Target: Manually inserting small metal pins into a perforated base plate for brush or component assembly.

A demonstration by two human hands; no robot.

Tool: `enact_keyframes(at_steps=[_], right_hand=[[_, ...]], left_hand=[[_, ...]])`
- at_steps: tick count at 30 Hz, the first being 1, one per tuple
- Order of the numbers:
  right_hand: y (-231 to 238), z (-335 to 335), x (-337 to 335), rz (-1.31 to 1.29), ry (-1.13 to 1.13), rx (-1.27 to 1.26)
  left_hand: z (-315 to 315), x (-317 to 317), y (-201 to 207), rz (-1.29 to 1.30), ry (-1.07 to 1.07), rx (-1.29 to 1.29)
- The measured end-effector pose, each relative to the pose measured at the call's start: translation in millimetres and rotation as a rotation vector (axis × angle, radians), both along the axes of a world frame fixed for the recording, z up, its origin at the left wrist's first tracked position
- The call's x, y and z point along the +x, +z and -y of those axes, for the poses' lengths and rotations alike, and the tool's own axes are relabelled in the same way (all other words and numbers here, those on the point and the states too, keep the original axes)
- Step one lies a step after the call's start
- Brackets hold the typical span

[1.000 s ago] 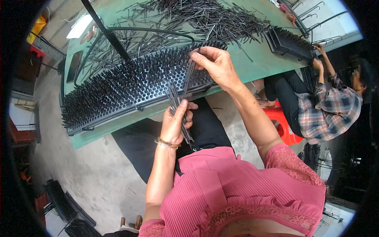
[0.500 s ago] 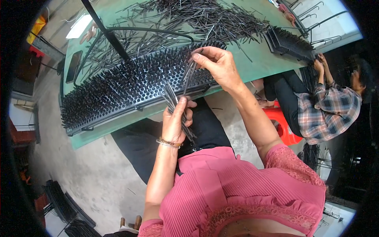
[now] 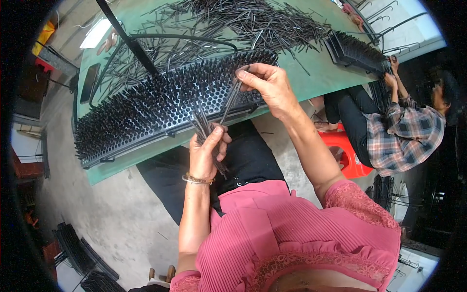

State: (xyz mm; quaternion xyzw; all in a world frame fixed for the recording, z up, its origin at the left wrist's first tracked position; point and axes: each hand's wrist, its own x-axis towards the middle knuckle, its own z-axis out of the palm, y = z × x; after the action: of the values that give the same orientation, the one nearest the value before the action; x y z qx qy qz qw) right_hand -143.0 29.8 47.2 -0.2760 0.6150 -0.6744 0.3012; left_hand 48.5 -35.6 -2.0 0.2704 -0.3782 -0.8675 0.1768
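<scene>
In front of me, tilted across the table edge, lies a long perforated black rack (image 3: 163, 127) with many thin dark rods standing in its holes. A bare strip of holes shows along its near side. My left hand (image 3: 208, 151) is closed round a bundle of dark thin rods (image 3: 200, 121), just off the rack's near edge. Between thumb and fingers, my right hand (image 3: 267, 87) pinches a few more thin rods (image 3: 230, 103) over the rack's right end. Their lower ends come close to the left hand's fingers; whether they touch it I cannot tell.
A large heap of loose rods (image 3: 262, 29) covers the far part of the green table (image 3: 311, 78). A black frame bar (image 3: 129, 41) rises behind the rack. At right, a co-worker in a plaid shirt (image 3: 408, 131) sits on a red stool (image 3: 348, 155) beside another filled rack (image 3: 355, 51).
My left hand has shifted left and slightly down with its bundle. My right hand has dropped a little, still pinching its rods. The co-worker's hands have moved slightly.
</scene>
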Motion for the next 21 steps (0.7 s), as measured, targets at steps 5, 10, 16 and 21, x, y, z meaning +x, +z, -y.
enact_keyframes(at_steps=[5, 10, 16, 21], right_hand=[[-1.5, 4.1, 4.0, 0.03, -0.003, -0.019], [-1.9, -0.9, 10.0, -0.198, -0.028, -0.017], [7.5, 1.6, -6.8, -0.319, -0.126, -0.145], [-0.4, 10.1, -18.8, -0.541, -0.068, -0.129]], left_hand=[[-3.0, -1.8, 12.4, -0.043, 0.024, 0.021], [-9.1, -1.1, 17.1, 0.028, 0.042, -0.106], [-4.3, 9.2, -1.5, -0.051, 0.037, 0.06], [-8.6, 7.2, -3.2, -0.047, -0.031, 0.128]])
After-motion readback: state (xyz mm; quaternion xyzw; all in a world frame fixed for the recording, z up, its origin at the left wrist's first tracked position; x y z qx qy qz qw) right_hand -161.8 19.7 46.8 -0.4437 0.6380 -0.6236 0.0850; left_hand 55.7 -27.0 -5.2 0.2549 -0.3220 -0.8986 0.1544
